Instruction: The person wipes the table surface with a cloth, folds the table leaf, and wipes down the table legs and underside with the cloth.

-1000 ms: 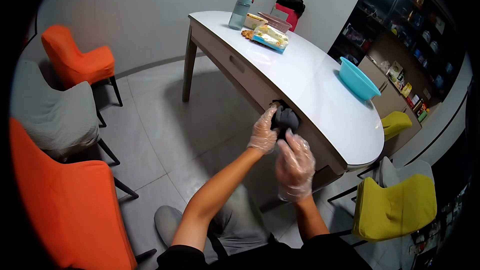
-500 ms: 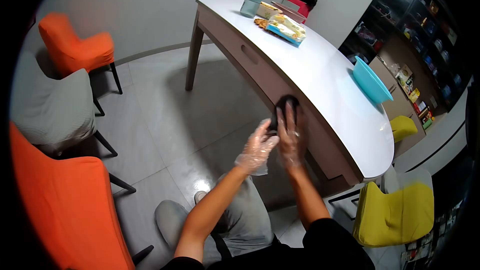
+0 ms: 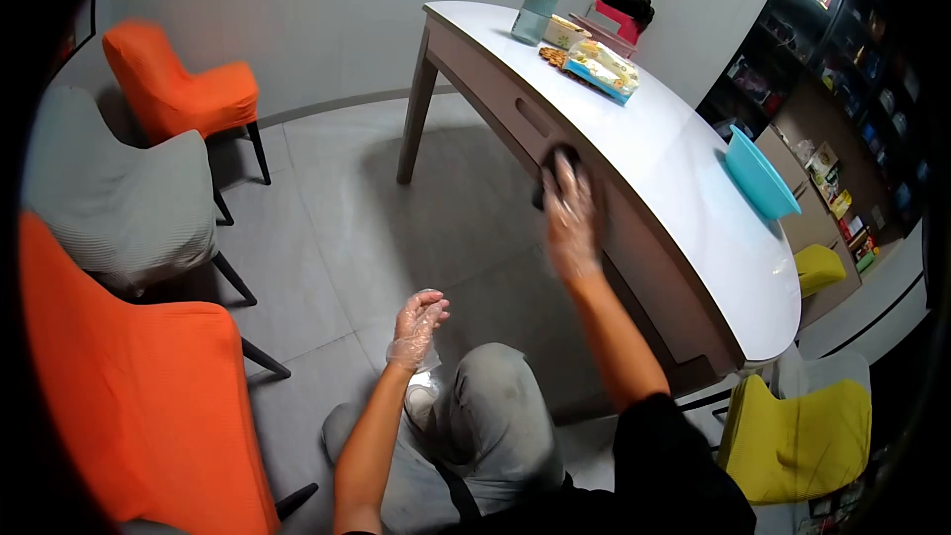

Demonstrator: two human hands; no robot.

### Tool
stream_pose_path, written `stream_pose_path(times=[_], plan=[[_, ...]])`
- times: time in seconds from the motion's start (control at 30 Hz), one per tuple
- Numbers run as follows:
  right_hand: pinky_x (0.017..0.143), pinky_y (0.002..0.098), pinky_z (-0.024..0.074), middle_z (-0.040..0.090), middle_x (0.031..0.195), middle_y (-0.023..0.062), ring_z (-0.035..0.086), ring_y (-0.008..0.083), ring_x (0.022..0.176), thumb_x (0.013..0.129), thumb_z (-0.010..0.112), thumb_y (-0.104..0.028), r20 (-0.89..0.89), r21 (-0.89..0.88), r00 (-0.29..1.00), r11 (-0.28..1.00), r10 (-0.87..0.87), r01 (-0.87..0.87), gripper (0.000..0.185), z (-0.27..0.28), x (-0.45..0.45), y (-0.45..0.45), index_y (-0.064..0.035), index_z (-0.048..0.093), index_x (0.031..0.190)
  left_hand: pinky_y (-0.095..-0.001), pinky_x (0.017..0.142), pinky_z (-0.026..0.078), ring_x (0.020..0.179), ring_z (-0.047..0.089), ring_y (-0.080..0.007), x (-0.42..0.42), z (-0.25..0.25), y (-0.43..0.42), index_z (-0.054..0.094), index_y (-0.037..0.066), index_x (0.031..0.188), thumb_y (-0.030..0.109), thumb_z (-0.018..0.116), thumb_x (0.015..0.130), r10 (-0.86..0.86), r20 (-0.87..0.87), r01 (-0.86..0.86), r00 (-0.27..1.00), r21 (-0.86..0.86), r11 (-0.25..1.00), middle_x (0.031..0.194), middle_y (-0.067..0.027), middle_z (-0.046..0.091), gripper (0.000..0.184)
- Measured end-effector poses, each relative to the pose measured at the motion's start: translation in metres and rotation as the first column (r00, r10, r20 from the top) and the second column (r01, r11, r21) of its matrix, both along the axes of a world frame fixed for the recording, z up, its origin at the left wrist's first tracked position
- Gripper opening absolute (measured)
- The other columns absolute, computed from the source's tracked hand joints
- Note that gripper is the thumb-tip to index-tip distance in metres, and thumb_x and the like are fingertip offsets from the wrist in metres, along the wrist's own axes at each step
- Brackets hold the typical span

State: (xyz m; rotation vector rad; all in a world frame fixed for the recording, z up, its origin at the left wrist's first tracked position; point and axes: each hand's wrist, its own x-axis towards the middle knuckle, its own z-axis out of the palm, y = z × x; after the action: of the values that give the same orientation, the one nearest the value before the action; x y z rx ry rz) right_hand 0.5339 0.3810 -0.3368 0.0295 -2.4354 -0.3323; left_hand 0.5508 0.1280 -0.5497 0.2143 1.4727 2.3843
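My right hand (image 3: 572, 223), in a clear plastic glove, presses a dark cloth-like item (image 3: 562, 160) against the side panel of the white-topped table (image 3: 684, 208). The item sits near the oval cutout in that panel, partly hidden by my fingers. Over my knees, away from the table, my left hand (image 3: 419, 325) hangs in a clear glove, fingers slightly curled and apart, with nothing in it.
On the tabletop are a bottle (image 3: 539, 8), a tissue pack (image 3: 602, 67), food containers and a turquoise basin (image 3: 760, 175). Orange chairs (image 3: 149, 396) and a grey chair (image 3: 129, 198) stand left; a yellow-green chair (image 3: 797, 436) stands right.
My right hand has moved up and along the table's side panel with the dark item. My left hand has come away from it and dropped down to the left.
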Motion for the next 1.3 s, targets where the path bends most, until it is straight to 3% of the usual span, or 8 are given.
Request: stream_pose_path(times=[0.1,0.2,0.23,0.53,0.8,0.97,1.07,1.3], plan=[[0.123,0.0517,0.0298,0.035,0.166,0.0137,0.036,0.037,0.151,0.091,0.046,0.005,-0.075,-0.185,0.994,0.979,0.079,-0.091,0.063,-0.008,0.112,0.002,-0.0067,0.049,0.153,-0.0305,0.086,0.053,0.097,0.069,-0.0155,0.008,-0.008,0.008,0.061,0.005,0.126,0.022,0.066,0.101,-0.023,-0.014,0.023,1.0,0.041,0.999,0.114,-0.0087,0.07,0.031],[0.113,0.0522,0.0429,0.041,0.16,0.0162,0.047,0.0391,0.141,0.085,0.054,0.01,-0.163,0.077,0.947,0.953,-0.278,0.293,0.062,-0.023,0.182,0.008,-0.0064,0.059,0.145,-0.0308,0.086,0.053,0.097,0.069,-0.016,0.011,-0.02,0.011,0.061,0.004,0.127,0.021,0.066,0.101,-0.062,0.012,0.062,0.998,0.019,0.998,0.115,-0.0092,0.07,0.031],[0.112,0.0513,0.0444,0.042,0.158,0.0159,0.048,0.0392,0.139,0.084,0.054,0.012,-0.2,0.099,0.949,0.958,-0.245,0.269,0.062,-0.021,0.182,0.007,-0.0057,0.061,0.143,-0.0306,0.086,0.053,0.097,0.069,-0.0155,0.012,-0.019,0.01,0.061,0.004,0.127,0.022,0.066,0.101,-0.068,0.025,0.068,0.997,0.018,0.998,0.115,-0.0093,0.07,0.032],[0.114,0.0555,0.0415,0.043,0.158,0.0045,0.046,0.0362,0.138,0.09,0.066,-0.009,-0.182,0.193,0.957,0.946,-0.226,0.26,0.049,-0.022,-0.01,-0.002,-0.0133,0.064,0.139,-0.0253,0.083,0.052,0.093,0.068,-0.0126,0.011,-0.059,0.021,0.062,0.005,0.125,0.015,0.066,0.102,-0.066,0.151,0.059,0.986,0.052,0.997,0.111,-0.0077,0.07,0.026],[0.115,0.0623,0.0368,0.041,0.161,0.0072,0.044,0.041,0.141,0.085,0.062,0.0,-0.216,0.073,0.963,0.981,-0.161,0.181,0.053,-0.012,-0.064,-0.02,-0.0101,0.064,0.137,-0.0304,0.093,0.055,0.099,0.066,-0.014,-0.043,-0.063,0.015,0.061,0.001,0.125,0.016,0.067,0.102,-0.013,0.156,0.012,0.988,0.005,1.0,0.114,-0.0078,0.066,0.028],[0.112,0.0612,0.04,0.043,0.154,0.0251,0.047,0.0502,0.135,0.078,0.052,0.013,-0.285,-0.082,0.957,0.994,0.045,-0.071,0.061,0.003,-0.082,-0.029,0.004,0.06,0.138,-0.0287,0.091,0.054,0.099,0.064,-0.012,-0.167,0.045,0.064,0.058,0.003,0.13,0.014,0.064,0.102,-0.085,-0.11,0.07,0.99,-0.129,0.989,0.113,-0.005,0.065,0.03],[0.102,0.055,0.0465,0.052,0.149,0.018,0.056,0.0436,0.124,0.088,0.054,0.006,-0.316,-0.066,0.943,0.994,-0.102,0.086,0.044,0.0,-0.097,-0.03,-0.0027,0.071,0.127,-0.0282,0.089,0.053,0.098,0.063,-0.0115,-0.232,0.101,0.087,0.056,0.005,0.134,0.013,0.062,0.103,-0.206,-0.164,0.181,0.965,-0.154,0.971,0.112,-0.0046,0.064,0.033],[0.108,0.0594,0.0442,0.047,0.152,0.0112,0.046,0.0428,0.135,0.092,0.056,-0.006,-0.241,-0.058,0.939,0.97,-0.245,0.238,0.044,-0.032,-0.168,-0.042,-0.0094,0.069,0.134,-0.0309,0.095,0.053,0.105,0.062,-0.0146,-0.308,0.123,0.027,0.048,0.005,0.139,0.01,0.06,0.103,-0.253,-0.099,0.196,0.962,-0.392,0.899,0.118,-0.0098,0.062,0.038]])
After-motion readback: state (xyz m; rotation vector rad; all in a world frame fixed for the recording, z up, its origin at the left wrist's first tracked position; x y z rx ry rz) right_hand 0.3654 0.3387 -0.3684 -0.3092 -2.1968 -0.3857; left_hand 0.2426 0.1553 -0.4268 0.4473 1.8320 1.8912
